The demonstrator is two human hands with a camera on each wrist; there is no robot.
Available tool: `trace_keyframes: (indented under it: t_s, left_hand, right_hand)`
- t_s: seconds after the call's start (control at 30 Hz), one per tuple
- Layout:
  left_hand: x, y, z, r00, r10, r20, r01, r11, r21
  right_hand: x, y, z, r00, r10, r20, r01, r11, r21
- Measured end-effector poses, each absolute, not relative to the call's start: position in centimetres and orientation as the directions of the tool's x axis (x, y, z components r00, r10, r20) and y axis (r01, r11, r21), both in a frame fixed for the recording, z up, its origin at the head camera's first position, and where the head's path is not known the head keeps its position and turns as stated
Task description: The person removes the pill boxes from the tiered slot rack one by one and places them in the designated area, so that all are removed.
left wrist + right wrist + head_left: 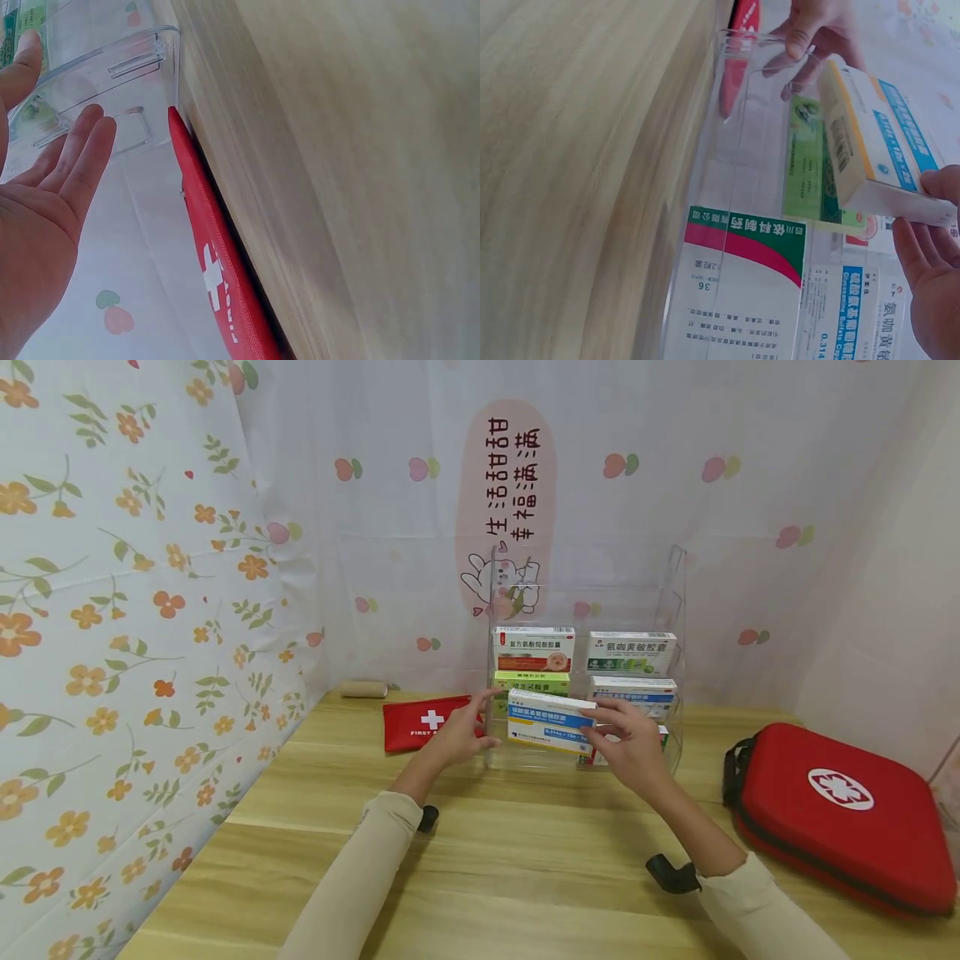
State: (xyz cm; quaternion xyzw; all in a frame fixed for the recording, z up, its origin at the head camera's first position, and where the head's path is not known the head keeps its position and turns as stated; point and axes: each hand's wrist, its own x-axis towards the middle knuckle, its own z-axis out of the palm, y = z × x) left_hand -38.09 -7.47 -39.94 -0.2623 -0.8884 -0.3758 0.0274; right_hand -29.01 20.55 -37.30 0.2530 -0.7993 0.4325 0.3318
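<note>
My right hand pinches the right end of a white medicine box with blue and yellow bands, held in front of a clear tiered rack. At the rack's left side is my left hand, fingers extended and holding nothing; its palm shows in the left wrist view. Behind the held box, a green box is partly hidden. On the rack are also a white-and-red box, a white-and-green box and a blue-and-white box. A box with a green and red band occupies the low right tier.
A red first-aid pouch lies left of the rack, below a beige roll. The large red case sits at the table's right. Black curved pieces show beside both forearms. Printed curtains surround the wooden table.
</note>
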Motion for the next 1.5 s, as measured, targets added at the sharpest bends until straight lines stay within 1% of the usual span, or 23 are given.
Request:
trace_keyframes:
  t_s: [0.1,0.17,0.33,0.43,0.63,0.9,1.07,1.17,1.27,1.4,1.5]
  left_hand:
    - [-38.0,-7.5,-40.0,-0.857,0.446,0.258,0.495,0.574,0.652]
    - [-38.0,-7.5,-40.0,-0.856,0.446,0.263,0.498,0.571,0.652]
    - [-38.0,-7.5,-40.0,-0.853,0.452,0.263,0.504,0.577,0.643]
    - [-38.0,-7.4,-39.9,-0.850,0.458,0.259,0.507,0.582,0.635]
    - [-38.1,-7.5,-39.8,-0.843,0.465,0.269,0.518,0.572,0.635]
    - [-38.1,-7.4,-39.9,-0.839,0.480,0.256,0.512,0.537,0.671]
    - [-37.9,-7.2,-39.9,-0.850,0.467,0.244,0.497,0.556,0.666]
    - [-37.9,-7.1,-39.9,-0.849,0.466,0.248,0.501,0.563,0.657]
    - [-38.0,-7.1,-39.8,-0.853,0.463,0.239,0.494,0.570,0.657]
    - [-38.0,-7.2,-39.7,-0.862,0.454,0.226,0.479,0.584,0.655]
    - [-37.9,-7.4,-39.8,-0.855,0.465,0.229,0.488,0.573,0.658]
  right_hand:
    - [-28.6,20.6,-37.5,-0.671,-0.099,0.735,-0.679,0.479,-0.556]
    - [-28.4,20.6,-37.5,-0.671,-0.095,0.735,-0.681,0.470,-0.561]
    - [-27.9,20.7,-37.6,-0.680,-0.096,0.727,-0.697,0.391,-0.601]
    - [-27.5,20.7,-37.6,-0.701,-0.100,0.706,-0.687,0.361,-0.631]
    - [-27.2,20.7,-37.8,-0.742,-0.126,0.659,-0.648,0.389,-0.655]
    - [-26.8,20.8,-38.5,-0.764,-0.163,0.624,-0.628,0.403,-0.665]
    - [-26.6,21.0,-38.5,-0.771,-0.203,0.604,-0.625,0.428,-0.653]
    - [-26.6,21.0,-38.6,-0.770,-0.210,0.602,-0.625,0.436,-0.647]
    - [-26.2,20.7,-38.3,-0.784,-0.213,0.584,-0.608,0.457,-0.650]
    - [-26.1,20.5,-38.2,-0.810,-0.224,0.541,-0.578,0.456,-0.677]
    - [-26.7,20.7,-39.1,-0.839,-0.232,0.493,-0.542,0.431,-0.721]
